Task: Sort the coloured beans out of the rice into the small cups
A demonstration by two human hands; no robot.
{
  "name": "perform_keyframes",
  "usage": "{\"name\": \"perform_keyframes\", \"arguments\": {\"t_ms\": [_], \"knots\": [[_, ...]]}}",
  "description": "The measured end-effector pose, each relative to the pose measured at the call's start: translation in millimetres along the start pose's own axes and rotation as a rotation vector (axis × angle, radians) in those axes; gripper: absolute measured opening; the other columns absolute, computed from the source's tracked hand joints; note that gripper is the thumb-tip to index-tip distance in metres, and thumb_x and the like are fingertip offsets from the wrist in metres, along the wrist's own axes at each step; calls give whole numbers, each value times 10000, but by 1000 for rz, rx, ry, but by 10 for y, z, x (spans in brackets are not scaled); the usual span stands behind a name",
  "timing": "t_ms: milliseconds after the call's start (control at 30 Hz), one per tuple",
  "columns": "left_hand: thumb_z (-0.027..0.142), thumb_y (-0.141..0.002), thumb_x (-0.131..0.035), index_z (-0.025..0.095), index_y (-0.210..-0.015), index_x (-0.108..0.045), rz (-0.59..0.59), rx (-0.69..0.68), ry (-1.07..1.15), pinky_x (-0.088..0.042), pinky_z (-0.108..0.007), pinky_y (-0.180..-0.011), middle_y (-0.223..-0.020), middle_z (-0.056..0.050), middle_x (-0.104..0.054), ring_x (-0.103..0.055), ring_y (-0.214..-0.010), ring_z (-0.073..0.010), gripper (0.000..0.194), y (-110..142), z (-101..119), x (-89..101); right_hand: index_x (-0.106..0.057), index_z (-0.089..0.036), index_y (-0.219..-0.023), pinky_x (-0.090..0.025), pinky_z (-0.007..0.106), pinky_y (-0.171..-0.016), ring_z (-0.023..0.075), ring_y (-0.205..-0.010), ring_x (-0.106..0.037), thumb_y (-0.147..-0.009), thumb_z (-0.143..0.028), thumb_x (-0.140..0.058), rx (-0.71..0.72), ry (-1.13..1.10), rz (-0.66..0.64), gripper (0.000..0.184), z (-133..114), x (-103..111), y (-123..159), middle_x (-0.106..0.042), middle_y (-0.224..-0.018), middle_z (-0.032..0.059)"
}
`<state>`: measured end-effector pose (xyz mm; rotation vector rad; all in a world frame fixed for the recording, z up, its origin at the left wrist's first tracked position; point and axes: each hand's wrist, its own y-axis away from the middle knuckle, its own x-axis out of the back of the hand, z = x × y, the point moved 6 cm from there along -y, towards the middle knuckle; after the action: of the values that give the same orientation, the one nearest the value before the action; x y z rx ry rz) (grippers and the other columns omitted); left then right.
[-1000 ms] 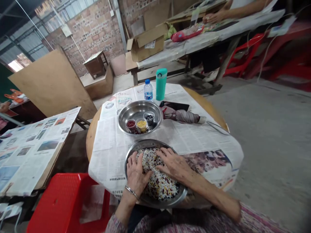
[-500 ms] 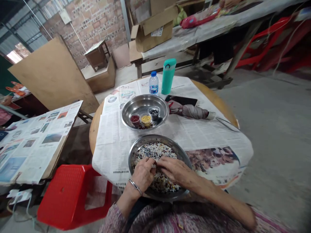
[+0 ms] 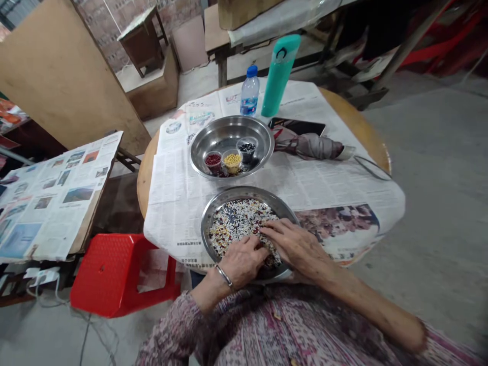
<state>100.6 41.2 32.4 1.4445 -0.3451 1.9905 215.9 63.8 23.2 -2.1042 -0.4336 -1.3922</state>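
head view, both hands [image 3: 243, 262] spread, pressing on mixed beans [image 3: 238, 226], steel basin [image 3: 244, 190]

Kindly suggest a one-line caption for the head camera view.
Left hand and right hand rest on mixed grains in a steel basin, beside a second basin holding three cups.

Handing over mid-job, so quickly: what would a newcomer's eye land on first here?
First comes the steel plate of mixed grains at the near edge of the round table, with the left hand and right hand on them. Just beyond sits a steel bowl holding small cups of seeds. At the far side, a teal flask stands beside a water bottle.
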Motion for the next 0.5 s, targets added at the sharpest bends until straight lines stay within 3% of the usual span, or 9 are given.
{"name": "perform_keyframes", "arguments": {"t_ms": [167, 300, 400, 500], "knots": [[127, -937, -468, 217, -1126, -608, 171, 172, -123, -523, -362, -821, -1160, -106, -568, -519, -1058, -261, 251, -189, -278, 226, -676, -159, -1119, -513, 413, -948, 259, -1092, -573, -891, -68, -466, -69, -32, 137, 322, 106, 80, -65, -668, -1148, 117], [160, -911, -554, 226, -1205, -558, 311, 339, -103, -487, -423, -960, -1312, -111, -510, -476, -1157, -274, 302, -9, -475, 437, -685, -190, -1065, -517, 419, -943, 245, -1081, -591, -919, -108, -475, -91, -114, 224, 269, 112, 27, -2, -688, -1108, 93], [284, -802, -738, 237, -1341, -459, 221, 430, -116, -483, -483, -973, -1397, -130, -448, -439, -1233, -338, 608, 206, -504, 395, -682, -215, -1026, -509, 429, -929, 227, -1019, -620, -914, -102, -487, -76, -157, 257, 252, 58, 2, 27, -711, -1049, 61], [211, -740, -769, 259, -1357, -449, 41, 501, -94, -503, -486, -950, -1375, -123, -466, -501, -1181, -342, 697, 349, -491, 227, -676, -222, -1014, -498, 439, -930, 216, -984, -634, -909, -108, -508, -94, -199, 289, 228, 28, 31, 20, -721, -1013, 51]]}}
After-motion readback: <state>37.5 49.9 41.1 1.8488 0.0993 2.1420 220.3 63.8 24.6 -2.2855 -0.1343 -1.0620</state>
